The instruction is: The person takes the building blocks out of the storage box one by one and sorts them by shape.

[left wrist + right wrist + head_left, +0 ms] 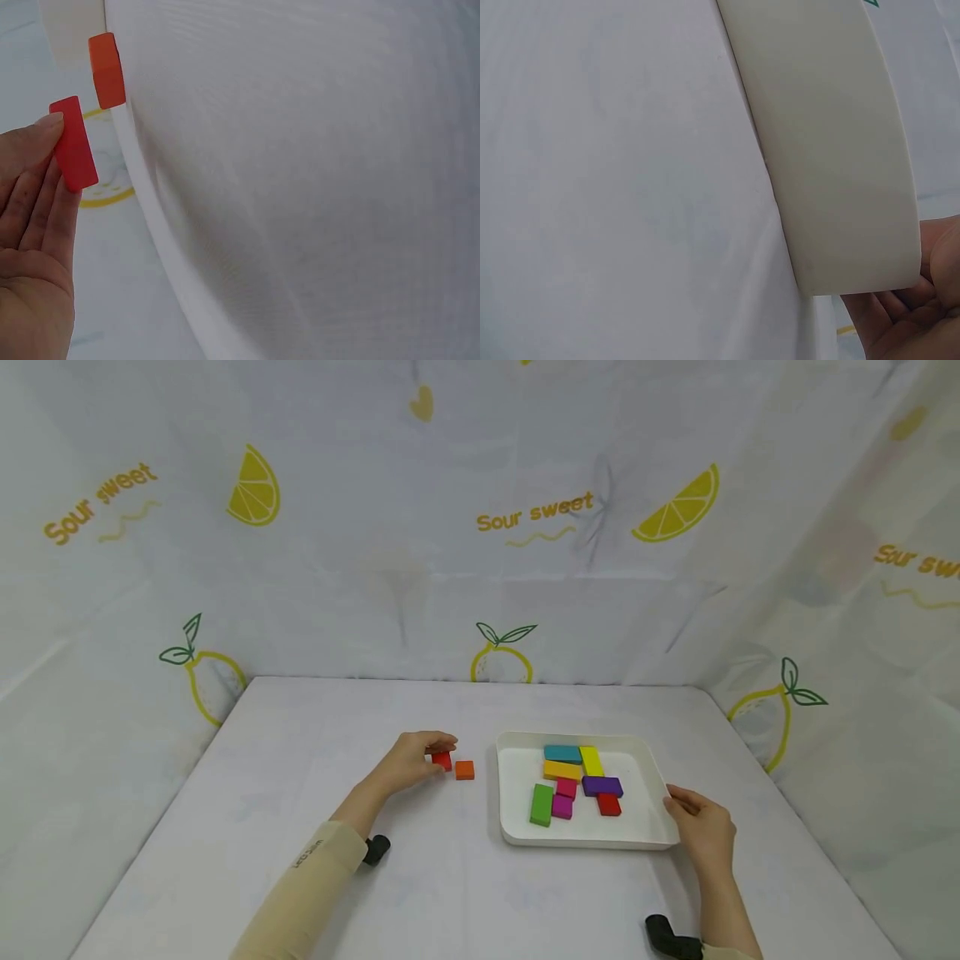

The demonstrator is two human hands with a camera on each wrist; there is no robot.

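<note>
On the bench, the tray holds eight blocks. Outside it, towards nine o'clock, lies a lone block; just beside that, also towards nine, the left hand has a second block. The right hand is at the tray's three-to-four o'clock rim.

Soft, diffuse light with faint shadows

White sheeting (lemon-printed, lettered "Sour sweet") hangs behind a white-covered table.
</note>
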